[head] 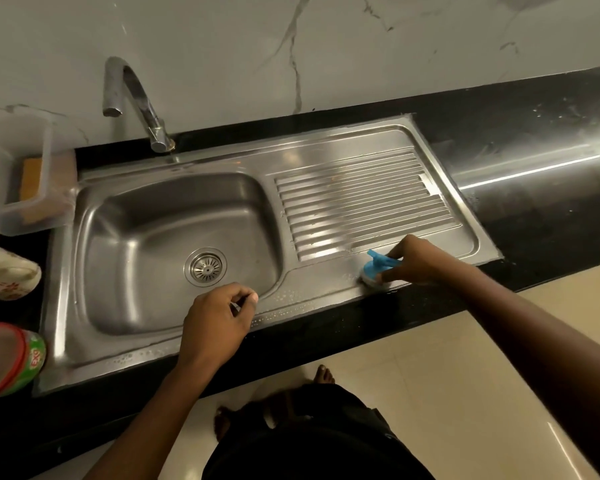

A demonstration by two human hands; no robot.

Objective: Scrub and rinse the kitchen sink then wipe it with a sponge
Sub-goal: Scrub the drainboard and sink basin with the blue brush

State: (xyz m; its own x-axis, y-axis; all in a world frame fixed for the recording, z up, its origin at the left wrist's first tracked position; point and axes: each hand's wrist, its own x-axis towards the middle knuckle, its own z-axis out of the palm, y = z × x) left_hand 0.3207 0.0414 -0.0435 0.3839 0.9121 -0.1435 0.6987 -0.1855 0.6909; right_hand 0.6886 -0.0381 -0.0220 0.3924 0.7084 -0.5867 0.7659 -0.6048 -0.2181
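While the right hand (pixel 418 261) is gripping a blue-handled scrubber (pixel 374 270), with fingers curled over its handle, it is pressing the pad down on the flat steel strip along the near edge of the draining board (pixel 361 199), at three o'clock from the drain (pixel 205 267). The left hand (pixel 215 320) is hovering over the near rim of the sink (pixel 118 360), at six o'clock from the drain, fingers curled in and thumb meeting forefinger, with nothing showing between them. Water drops (pixel 284 299) are sitting on the rim between the two hands. The tap (pixel 132 95) is arching at eleven o'clock. On the black counter (pixel 534 216), a clear tub (pixel 28 188) is standing at ten o'clock, a cup (pixel 7 271) at nine, and a red-lidded container (pixel 7 358) at eight.
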